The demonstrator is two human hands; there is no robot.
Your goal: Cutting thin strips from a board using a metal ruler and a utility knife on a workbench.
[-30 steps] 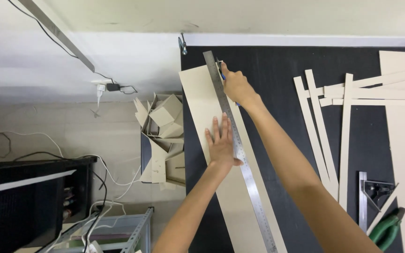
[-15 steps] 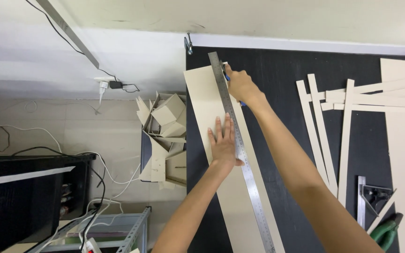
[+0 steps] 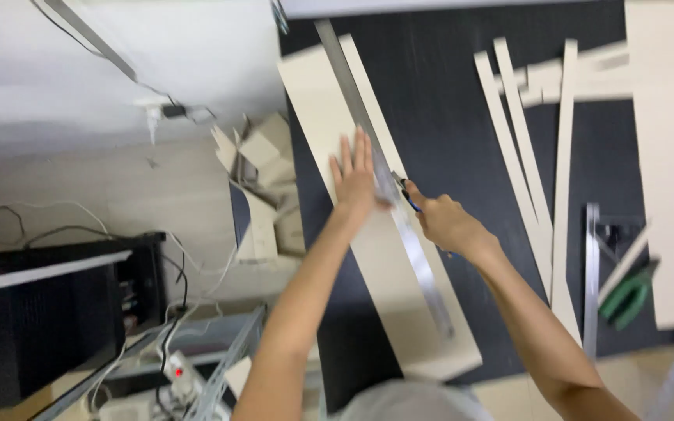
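Head view, looking down: the left hand (image 3: 356,181) lies flat, fingers spread, pressing on the long metal ruler (image 3: 384,175) and the pale board (image 3: 368,234) beneath it. That board runs along the left edge of the black table (image 3: 446,101), ruler lying diagonally over it. The right hand (image 3: 448,224) is closed around a small blue-handled knife (image 3: 407,199), its tip right against the ruler's edge, just beside the left hand. Cut pale strips (image 3: 524,164) lie well apart toward the table's right side, green-handled pliers (image 3: 626,296) near the lower right corner.
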